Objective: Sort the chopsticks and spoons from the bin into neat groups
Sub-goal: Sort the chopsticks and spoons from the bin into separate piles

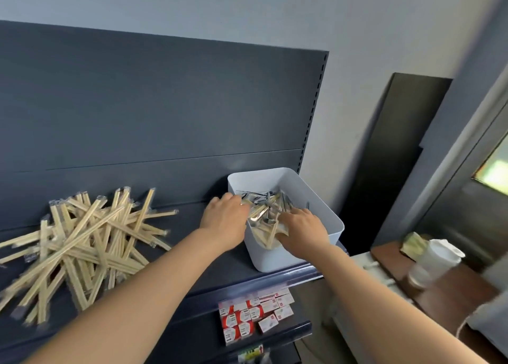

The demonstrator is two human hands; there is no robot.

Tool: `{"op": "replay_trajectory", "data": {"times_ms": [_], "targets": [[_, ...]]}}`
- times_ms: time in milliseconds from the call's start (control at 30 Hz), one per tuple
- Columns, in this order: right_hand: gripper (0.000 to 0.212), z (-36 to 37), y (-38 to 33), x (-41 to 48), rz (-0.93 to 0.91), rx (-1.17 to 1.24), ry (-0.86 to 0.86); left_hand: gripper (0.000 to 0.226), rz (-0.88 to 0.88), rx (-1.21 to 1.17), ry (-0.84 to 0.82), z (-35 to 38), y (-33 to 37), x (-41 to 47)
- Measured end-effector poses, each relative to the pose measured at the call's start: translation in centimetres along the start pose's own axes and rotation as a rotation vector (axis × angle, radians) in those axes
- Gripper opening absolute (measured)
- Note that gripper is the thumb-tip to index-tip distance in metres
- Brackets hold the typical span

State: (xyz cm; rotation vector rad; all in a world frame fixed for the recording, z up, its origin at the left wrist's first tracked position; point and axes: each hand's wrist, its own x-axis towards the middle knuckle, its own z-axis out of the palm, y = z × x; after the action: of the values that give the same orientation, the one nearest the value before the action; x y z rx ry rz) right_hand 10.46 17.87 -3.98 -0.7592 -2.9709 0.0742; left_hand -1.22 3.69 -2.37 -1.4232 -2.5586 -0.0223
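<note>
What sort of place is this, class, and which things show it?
Probably a small shop: dark blue slotted metal display shelving, rows of small red-and-white boxes lower down, and a heap of plastic-wrapped wooden chopsticks.

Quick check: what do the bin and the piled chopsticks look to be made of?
Bin: likely white plastic, matte, with smooth thin walls and rounded corners. Chopsticks: pale tan sticks, wood or bamboo by the colour; each pair seems sealed in clear glossy film, visible at the ends.
</note>
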Motion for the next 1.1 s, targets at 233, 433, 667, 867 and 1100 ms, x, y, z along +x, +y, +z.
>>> {"op": "replay_trajectory", "data": {"times_ms": [233,433,667,867,1100], "targets": [[0.030,1.7,5.0,4.8,0.031,0.006,-0.153,0.024,0.114,0.062,-0.165,3.3,2.9,7.8],[0.043,4.0,7.2,8.2,-0.008,0.012,-0.362,0.016,0.139,-0.033,-0.518,6.9,4.6,11.4],[0.040,6.3,8.1,10.5,-0.138,-0.106,-0.407,0.022,0.106,0.034,-0.609,9.7,5.6,13.3],[0.035,6.6,8.7,12.2,-0.189,-0.096,-0.362,0.024,-0.138,-0.200,-0.638,9.9,4.4,14.3],[0.007,6.5,9.4,13.7,-0.203,0.026,-0.166,0.028,-0.315,-0.509,-0.546,7.9,2.9,16.7]]}}
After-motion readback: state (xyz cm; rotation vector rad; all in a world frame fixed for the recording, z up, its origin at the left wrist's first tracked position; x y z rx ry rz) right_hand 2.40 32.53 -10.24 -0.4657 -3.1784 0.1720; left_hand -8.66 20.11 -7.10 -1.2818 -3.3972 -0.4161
